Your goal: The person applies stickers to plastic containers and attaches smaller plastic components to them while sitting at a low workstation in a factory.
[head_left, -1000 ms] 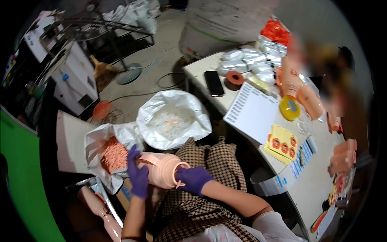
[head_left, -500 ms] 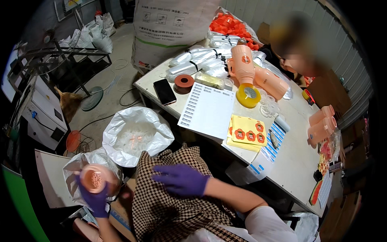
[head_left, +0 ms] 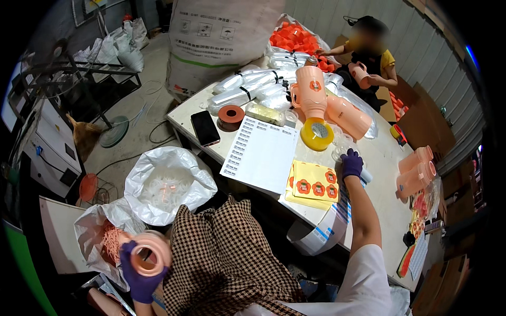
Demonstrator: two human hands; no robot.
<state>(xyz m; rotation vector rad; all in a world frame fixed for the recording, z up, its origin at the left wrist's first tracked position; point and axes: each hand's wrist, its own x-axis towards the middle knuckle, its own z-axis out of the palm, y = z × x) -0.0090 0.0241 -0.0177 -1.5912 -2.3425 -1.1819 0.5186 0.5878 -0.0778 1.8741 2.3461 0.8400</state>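
In my purple-gloved left hand (head_left: pixel 141 282) is a pink plastic jug body (head_left: pixel 151 253), gripped from below with its round open mouth turned up. It is held low at my left, beside a white sack (head_left: pixel 87 229) of pink rings (head_left: pixel 112 242). My right hand (head_left: pixel 351 164), also purple-gloved, reaches across the table with its fingers somewhat spread over loose clear rings (head_left: pixel 340 150). Whether it touches one is hard to make out. Left of it lies a stack of yellow sheets with red flower stickers (head_left: pixel 315 184). A roll of yellowish tape (head_left: pixel 317 134) is just beyond.
Two pink jugs (head_left: pixel 310 92) stand and lean mid-table, with two more (head_left: pixel 416 179) at the right. A sticker sheet (head_left: pixel 261 155), a phone (head_left: pixel 204 128) and bagged clear film (head_left: pixel 247 89) lie there. A white sack of clear rings (head_left: pixel 168 184) sits left. A co-worker (head_left: pixel 371 63) sits far right.
My right hand has gone from above my lap to the rings on the table. The jug in my left hand has shifted right, away from the sack, and tilted. The co-worker has sat back.
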